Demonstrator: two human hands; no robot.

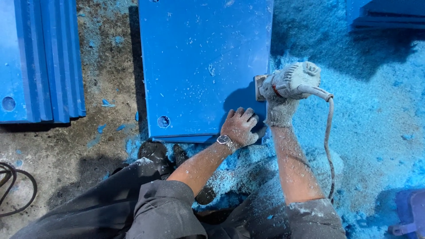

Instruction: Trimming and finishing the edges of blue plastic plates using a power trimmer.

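Gripping a dusty grey power tool with the right hand, gloved fingers clamped round the body, pressing it against the right edge of the big blue slab lying on the floor. Hiding the working end behind tool and glove, so can't really tell what kind of bit or blade it's running. Trailing a grey cord down past the right forearm, cut off from sight near the sleeve. Resting the left hand, bare, fingers spread flat, on the slab's near right corner, wristwatch showing. Piling up everywhere on the right: blue shavings, burying the floor. Peeking out under the slab's near edge: dark shoes, half covered. Sitting at far left, cropped by the frame: stacked blue panels.
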